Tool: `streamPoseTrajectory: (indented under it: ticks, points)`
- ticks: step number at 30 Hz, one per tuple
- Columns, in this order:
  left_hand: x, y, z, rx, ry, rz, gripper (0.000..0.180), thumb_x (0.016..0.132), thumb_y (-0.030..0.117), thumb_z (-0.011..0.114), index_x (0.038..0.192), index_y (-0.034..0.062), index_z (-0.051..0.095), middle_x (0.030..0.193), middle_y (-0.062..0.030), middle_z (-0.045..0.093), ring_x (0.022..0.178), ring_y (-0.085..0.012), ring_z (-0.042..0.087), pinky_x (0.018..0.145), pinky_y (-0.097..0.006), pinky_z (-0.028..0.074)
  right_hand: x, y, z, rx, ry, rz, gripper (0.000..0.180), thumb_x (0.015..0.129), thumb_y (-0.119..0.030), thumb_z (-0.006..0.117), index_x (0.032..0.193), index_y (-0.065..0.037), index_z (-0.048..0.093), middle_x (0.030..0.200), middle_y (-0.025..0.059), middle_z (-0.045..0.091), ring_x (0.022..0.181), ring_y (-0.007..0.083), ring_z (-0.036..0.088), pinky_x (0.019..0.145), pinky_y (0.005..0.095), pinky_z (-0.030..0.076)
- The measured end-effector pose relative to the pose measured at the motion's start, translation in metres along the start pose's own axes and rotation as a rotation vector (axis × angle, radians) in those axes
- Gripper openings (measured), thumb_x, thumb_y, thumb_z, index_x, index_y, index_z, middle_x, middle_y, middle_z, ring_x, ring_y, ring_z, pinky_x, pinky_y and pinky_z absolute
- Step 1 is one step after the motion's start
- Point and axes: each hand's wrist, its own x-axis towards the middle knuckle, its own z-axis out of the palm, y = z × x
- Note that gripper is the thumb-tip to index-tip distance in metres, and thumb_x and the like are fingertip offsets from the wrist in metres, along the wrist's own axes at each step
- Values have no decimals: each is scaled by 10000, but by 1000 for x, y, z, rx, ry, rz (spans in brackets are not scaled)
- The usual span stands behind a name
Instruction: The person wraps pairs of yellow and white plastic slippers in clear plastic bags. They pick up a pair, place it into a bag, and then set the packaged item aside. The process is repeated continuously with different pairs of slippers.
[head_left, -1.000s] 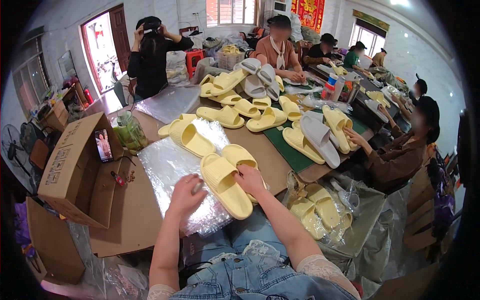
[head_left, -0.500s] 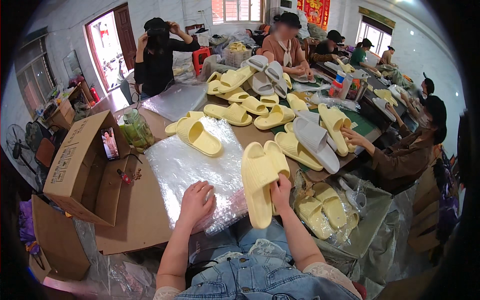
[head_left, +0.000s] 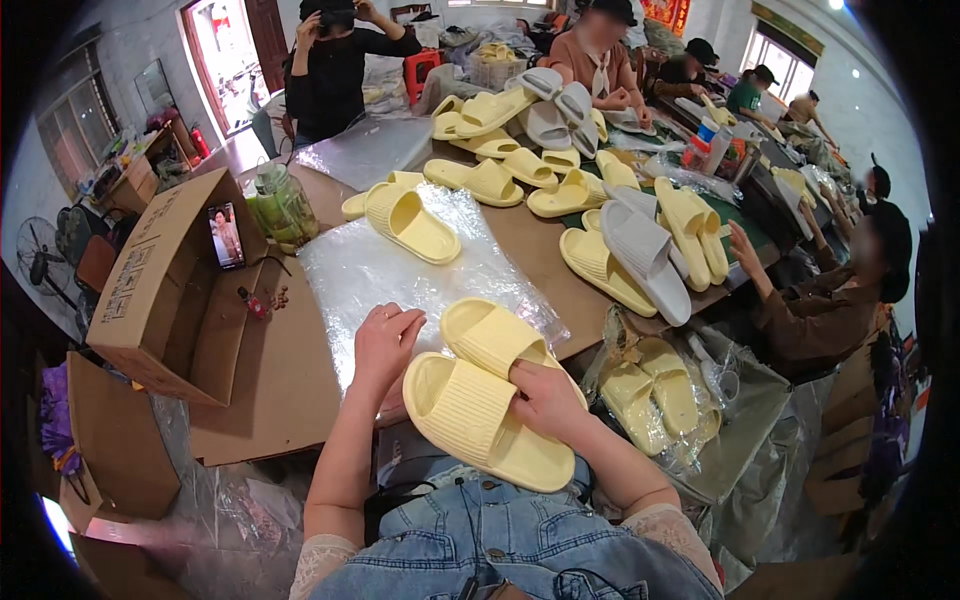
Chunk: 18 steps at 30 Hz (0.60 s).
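My right hand grips a pair of pale yellow slide slippers, held tilted above my lap. Its fingers go in between the two ribbed straps, so the grip is partly hidden. Just left of the pair, my left hand is over the near part of a stack of clear plastic bags. Its fingers are bent with the tips drawn together; whether a bag edge is between them is hidden. Another yellow slipper pair rests on the far part of the bags.
A cardboard box with a phone leaning in it stands left, beside a green-filled jar. Yellow and grey slippers heap at the back right. Bagged slippers fill a lined container at right. Several co-workers sit or stand around.
The slipper pair has come down and left toward my lap, turning from upright to slanted. My left hand has lifted from lying flat and bent its fingers. The view has tilted down.
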Motion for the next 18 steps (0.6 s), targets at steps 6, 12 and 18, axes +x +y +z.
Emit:
streamPoseTrajectory:
  ticks: [6,12,18]
  points:
    - [4,13,-12,-98,-25,21,137,877,203,717,962,105,760,767,-84,646,789,-298,635,697,-402,522,7,-9,9,4,-57,72,175,814,-120,634,922,-4,560,886,177,609,821,409,623,719,496,504]
    - [2,45,-37,-134,-115,113,148,861,164,714,977,86,761,742,-103,634,750,-289,634,673,-399,513,15,0,7,-82,72,160,185,834,-136,608,951,2,570,881,198,631,823,414,633,742,494,511]
    - [-11,69,-21,-110,-188,299,185,861,164,709,1031,110,757,777,-79,662,772,-284,652,679,-390,536,19,-16,23,-28,-60,148,186,852,-160,614,905,13,571,878,211,635,807,422,643,713,516,516]
